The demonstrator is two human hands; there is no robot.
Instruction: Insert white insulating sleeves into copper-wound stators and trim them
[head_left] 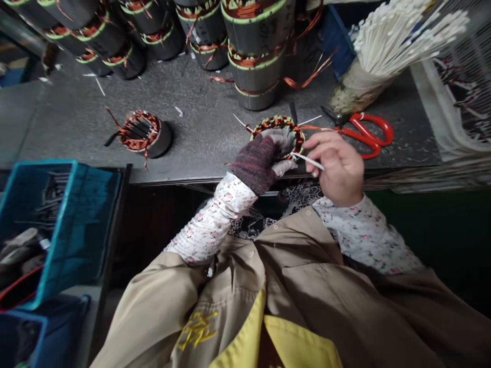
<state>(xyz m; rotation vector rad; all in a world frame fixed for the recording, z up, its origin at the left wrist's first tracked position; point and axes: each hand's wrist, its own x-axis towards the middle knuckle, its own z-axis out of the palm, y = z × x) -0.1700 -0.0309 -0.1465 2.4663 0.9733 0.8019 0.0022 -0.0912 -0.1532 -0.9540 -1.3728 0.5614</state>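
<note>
Along the dark bench (199, 135) I'm seeing a copper-wound ring (276, 121) sitting at twelve o'clock, probably heavy, stiff, windings nickable, best gripped by its wall; gloved left hand (258, 161) is clasping its seven-o'clock side, bare right hand (339, 166) pinching a white stick (309, 160).

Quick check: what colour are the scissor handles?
The scissor handles are red, best seen in the head view.

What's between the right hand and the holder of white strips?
The red-handled scissors, on the dark bench: the head view shows them between the right hand and the holder.
</note>
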